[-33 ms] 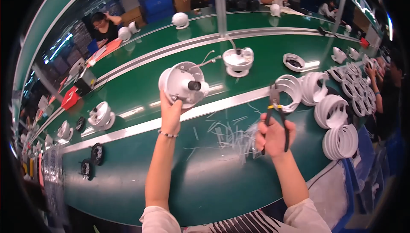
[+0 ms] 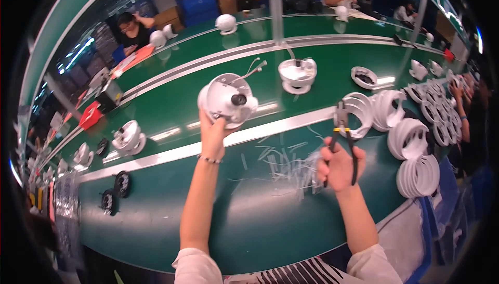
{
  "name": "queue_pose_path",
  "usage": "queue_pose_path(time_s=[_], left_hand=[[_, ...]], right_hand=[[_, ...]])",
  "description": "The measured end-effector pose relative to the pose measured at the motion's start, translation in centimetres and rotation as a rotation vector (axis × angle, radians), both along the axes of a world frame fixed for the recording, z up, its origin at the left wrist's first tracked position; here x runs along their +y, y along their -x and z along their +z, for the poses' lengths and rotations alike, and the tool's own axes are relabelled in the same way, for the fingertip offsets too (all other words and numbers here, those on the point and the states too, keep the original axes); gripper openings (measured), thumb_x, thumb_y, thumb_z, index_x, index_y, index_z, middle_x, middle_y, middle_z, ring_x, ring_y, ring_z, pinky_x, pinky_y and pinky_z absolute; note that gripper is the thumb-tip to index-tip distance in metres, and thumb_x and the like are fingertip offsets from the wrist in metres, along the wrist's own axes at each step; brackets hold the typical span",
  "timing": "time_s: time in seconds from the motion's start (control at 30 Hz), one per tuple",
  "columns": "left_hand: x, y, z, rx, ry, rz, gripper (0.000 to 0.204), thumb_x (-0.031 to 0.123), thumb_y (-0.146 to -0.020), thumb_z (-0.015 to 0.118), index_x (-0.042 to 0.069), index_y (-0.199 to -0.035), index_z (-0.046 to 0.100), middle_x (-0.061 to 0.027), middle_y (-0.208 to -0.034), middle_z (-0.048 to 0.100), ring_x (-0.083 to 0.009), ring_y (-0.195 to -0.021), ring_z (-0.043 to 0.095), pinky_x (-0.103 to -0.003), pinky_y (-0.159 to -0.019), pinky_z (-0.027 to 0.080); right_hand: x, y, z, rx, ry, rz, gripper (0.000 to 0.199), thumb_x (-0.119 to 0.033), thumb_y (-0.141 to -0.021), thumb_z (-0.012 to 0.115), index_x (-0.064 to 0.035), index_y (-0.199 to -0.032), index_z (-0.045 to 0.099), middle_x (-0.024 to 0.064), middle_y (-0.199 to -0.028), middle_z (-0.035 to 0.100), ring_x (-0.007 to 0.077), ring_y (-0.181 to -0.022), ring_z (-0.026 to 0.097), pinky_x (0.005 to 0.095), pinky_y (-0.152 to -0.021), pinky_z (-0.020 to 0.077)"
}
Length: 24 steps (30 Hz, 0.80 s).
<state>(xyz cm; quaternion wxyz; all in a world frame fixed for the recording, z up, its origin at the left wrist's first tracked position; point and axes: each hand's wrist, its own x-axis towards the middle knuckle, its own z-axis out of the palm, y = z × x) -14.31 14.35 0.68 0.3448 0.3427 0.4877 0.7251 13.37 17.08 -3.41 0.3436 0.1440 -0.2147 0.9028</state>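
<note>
My left hand (image 2: pixel 213 138) is raised over the pale strip between bench and belt, its fingers wrapped round a white dome camera housing (image 2: pixel 218 92). The open side of the housing faces me, showing a black lens (image 2: pixel 238 100) and thin wires (image 2: pixel 254 67) trailing off its top. A beaded bracelet circles the left wrist. In my right hand (image 2: pixel 340 167) is a pair of cutting pliers (image 2: pixel 341 123) with black and yellow handles, jaws pointing up. The handles are spread and the jaws touch nothing. Clipped clear plastic strips (image 2: pixel 291 164) lie scattered on the bench between my forearms.
Stacked white rings (image 2: pixel 417 176) stand to the right, near a co-worker's arm (image 2: pixel 460 102). Another camera housing (image 2: pixel 298 75) sits on the green belt ahead, with a white ring part (image 2: pixel 364 77). More housings (image 2: pixel 129 137) and black round parts (image 2: pixel 122 184) are at left. People sit across the line.
The whole view has shifted slightly, so the belt and parts appear a little farther right. Both hands keep their holds on the housing and the pliers.
</note>
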Motion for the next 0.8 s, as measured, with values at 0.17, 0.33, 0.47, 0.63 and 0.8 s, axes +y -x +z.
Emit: queue_pose_path(time_s=[0.17, 0.33, 0.47, 0.63, 0.8], left_hand=[[2.8, 5.8, -5.4, -0.466, -0.11, -0.134, 0.018, 0.003, -0.08, 0.041, -0.005, -0.095, 0.046, -0.0161, -0.099, 0.051, -0.0285, -0.092, 0.052, -0.046, -0.08, 0.046], [3.4, 9.3, -8.3, -0.446, 0.031, -0.087, 0.044, 0.025, -0.086, 0.046, -0.008, -0.111, 0.036, -0.0162, -0.105, 0.047, -0.0271, -0.089, 0.054, -0.037, -0.075, 0.05], [2.5, 10.8, -7.3, -0.357, 0.241, 0.236, 0.068, 0.042, -0.079, 0.053, -0.007, -0.119, 0.029, -0.0176, -0.121, 0.033, -0.0328, -0.1, 0.047, -0.042, -0.067, 0.051], [-1.9, 19.0, -6.9, -0.618, 0.007, 0.658, 0.068, 0.048, -0.076, 0.047, 0.008, -0.127, 0.025, -0.0149, -0.132, 0.023, -0.0314, -0.11, 0.039, -0.045, -0.077, 0.043], [-9.1, 25.4, -8.4, -0.647, -0.163, 0.865, 0.049, 0.037, -0.073, 0.039, 0.009, -0.113, 0.041, -0.0107, -0.116, 0.038, -0.0228, -0.103, 0.042, -0.037, -0.084, 0.038]], right_hand=[[-0.7, 0.4, -0.6, -0.075, 0.035, -0.036, 0.061, -0.043, -0.075, 0.042, -0.0001, -0.118, 0.037, 0.0132, -0.094, 0.048, 0.0304, -0.072, 0.051, 0.0422, -0.06, 0.0434], [-1.5, 0.8, -0.7, -0.081, 0.024, -0.017, 0.059, -0.04, -0.077, 0.04, 0.0034, -0.118, 0.036, 0.0188, -0.094, 0.05, 0.0346, -0.074, 0.053, 0.0463, -0.061, 0.045], [-1.5, 1.4, -1.3, -0.128, 0.019, -0.001, 0.058, -0.039, -0.078, 0.039, 0.0038, -0.117, 0.037, 0.0196, -0.095, 0.051, 0.0349, -0.074, 0.054, 0.0461, -0.061, 0.0454], [-1.5, 1.6, -1.3, -0.161, 0.025, -0.013, 0.057, -0.039, -0.078, 0.04, 0.0026, -0.116, 0.039, 0.0181, -0.096, 0.052, 0.0343, -0.073, 0.054, 0.0453, -0.06, 0.0453], [-1.5, 2.2, -1.9, -0.233, 0.027, -0.038, 0.054, -0.039, -0.079, 0.039, 0.0005, -0.116, 0.037, 0.0154, -0.094, 0.051, 0.0334, -0.07, 0.053, 0.0455, -0.057, 0.0452]])
